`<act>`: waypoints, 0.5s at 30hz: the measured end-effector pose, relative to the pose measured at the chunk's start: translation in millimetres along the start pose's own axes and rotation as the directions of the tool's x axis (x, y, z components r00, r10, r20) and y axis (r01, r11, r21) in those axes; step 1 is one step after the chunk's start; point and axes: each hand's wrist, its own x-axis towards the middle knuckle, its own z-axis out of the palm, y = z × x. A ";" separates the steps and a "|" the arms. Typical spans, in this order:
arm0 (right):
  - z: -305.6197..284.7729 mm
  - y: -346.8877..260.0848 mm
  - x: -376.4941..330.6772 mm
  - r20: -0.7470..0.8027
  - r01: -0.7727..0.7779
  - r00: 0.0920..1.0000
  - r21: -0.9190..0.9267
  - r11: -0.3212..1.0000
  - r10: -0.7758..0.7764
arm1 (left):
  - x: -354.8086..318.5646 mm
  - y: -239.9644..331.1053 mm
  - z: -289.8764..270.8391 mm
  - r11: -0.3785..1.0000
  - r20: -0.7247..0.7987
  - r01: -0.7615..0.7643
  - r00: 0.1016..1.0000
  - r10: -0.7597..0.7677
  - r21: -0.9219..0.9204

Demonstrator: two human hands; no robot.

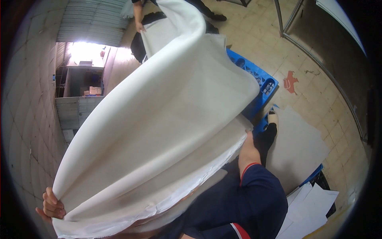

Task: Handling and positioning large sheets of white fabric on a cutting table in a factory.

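Note:
A large, flexible off-white sheet (159, 107) arches across the view. My left hand (51, 205) is closed on its near left corner, fingers curled over the edge. At the right, my right hand (249, 136) grips the corner of the sheet's near edge; most of its fingers are hidden. The white near edge looks ragged and hangs in folds against my dark shirt. At the far end, a co-worker's hand (140, 27) holds the sheet's left edge. The sheet hides most of that person.
A blue plastic pallet (262, 79) shows beneath the sheet. Right of my foot lies a grey-beige board (296, 143), with loose white sheets (308, 211) nearer me. A metal frame (314, 51) borders the tiled floor, where a red scrap (291, 82) lies. A wall (30, 119) runs along the left.

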 end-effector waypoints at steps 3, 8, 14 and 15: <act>-44.4 -127.3 21.8 -0.094 0.053 0.994 -0.052 0.997 -0.058 | 13.8 -41.4 41.1 0.984 0.051 0.177 0.983 -0.176 -0.034; -120.6 -99.0 -11.2 -0.190 0.094 0.974 -0.149 0.984 -0.122 | 7.2 -80.8 36.8 0.990 0.141 0.040 0.990 -0.021 -0.136; -267.5 -79.5 -95.0 -0.231 0.178 0.936 -0.337 0.924 -0.265 | -4.5 -108.4 38.0 0.970 0.135 -0.038 0.988 0.072 -0.239; -273.0 -75.0 -99.8 -0.231 0.188 0.930 -0.366 0.911 -0.285 | -6.4 -114.3 42.1 0.967 0.110 -0.064 0.989 0.094 -0.247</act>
